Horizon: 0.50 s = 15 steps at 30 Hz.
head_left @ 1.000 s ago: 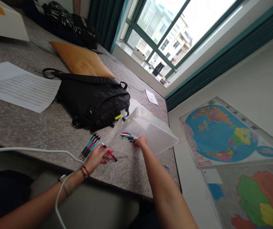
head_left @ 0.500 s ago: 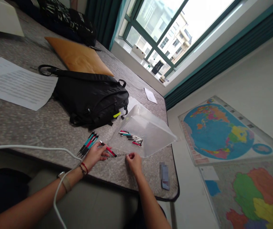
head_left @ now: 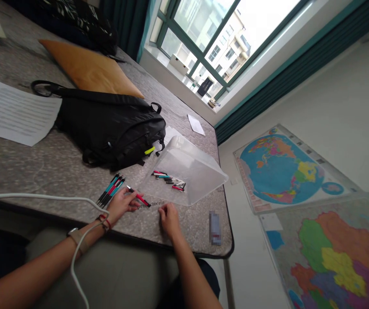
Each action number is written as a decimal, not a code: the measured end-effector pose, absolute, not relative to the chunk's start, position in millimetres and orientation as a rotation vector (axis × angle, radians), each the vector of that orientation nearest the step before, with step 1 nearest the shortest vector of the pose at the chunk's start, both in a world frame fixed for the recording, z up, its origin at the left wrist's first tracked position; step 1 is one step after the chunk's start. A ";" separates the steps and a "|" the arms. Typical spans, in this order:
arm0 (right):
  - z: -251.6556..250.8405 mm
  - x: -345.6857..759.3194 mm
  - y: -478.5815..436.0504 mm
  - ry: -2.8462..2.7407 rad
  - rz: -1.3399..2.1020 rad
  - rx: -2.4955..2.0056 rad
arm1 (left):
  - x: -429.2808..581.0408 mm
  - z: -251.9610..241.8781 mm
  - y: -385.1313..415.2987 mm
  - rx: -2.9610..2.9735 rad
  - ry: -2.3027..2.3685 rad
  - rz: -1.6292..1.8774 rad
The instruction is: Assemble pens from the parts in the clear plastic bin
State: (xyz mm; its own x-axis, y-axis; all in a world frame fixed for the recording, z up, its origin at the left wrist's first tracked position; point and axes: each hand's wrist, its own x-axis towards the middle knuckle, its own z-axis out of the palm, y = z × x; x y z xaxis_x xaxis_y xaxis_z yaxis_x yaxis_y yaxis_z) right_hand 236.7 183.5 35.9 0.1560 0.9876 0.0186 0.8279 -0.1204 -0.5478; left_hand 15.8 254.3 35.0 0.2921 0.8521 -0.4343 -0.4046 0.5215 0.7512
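My left hand [head_left: 123, 205] is near the table's front edge, its fingers closed around a red pen [head_left: 143, 199] with a black end. Beside that hand, several pens [head_left: 110, 191] in teal, red and black lie side by side. My right hand [head_left: 170, 218] is a short way to the right, fingers curled and pinched together over the surface; anything between the fingertips is too small to make out. Just beyond both hands, a clear plastic bin [head_left: 205, 182] lies tipped with its opening towards me. Several pens and pen parts [head_left: 171, 180] are inside it.
A black backpack [head_left: 113, 128] lies behind the pens, with a brown envelope [head_left: 90, 71] and a printed sheet [head_left: 16, 109] around it. A phone [head_left: 215, 227] rests near the right corner. A white cable [head_left: 42, 196] crosses over my left wrist.
The whole view has shifted, so everything sits a little further left and higher. My right hand has drawn slightly back from the red pen's tip. The left hand still holds the pen.
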 end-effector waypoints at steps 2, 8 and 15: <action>33.9 223.5 180.4 -1.674 0.550 -1.953 | 15.3 33.9 254.7 0.550 0.919 0.898; 23.0 199.7 173.7 -1.369 0.709 -1.943 | 13.6 31.0 256.7 0.537 0.887 0.893; 15.6 201.8 173.5 -1.300 0.803 -1.892 | 14.2 30.4 257.2 0.571 0.879 0.862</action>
State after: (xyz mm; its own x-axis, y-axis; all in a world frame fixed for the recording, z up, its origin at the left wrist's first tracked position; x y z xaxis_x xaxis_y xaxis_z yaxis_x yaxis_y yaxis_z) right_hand 201.8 173.5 15.6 0.3059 0.9465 -0.1033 0.5163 -0.2560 -0.8172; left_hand 14.2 257.2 30.4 0.3517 0.8355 -0.4222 -0.4058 0.5425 0.7355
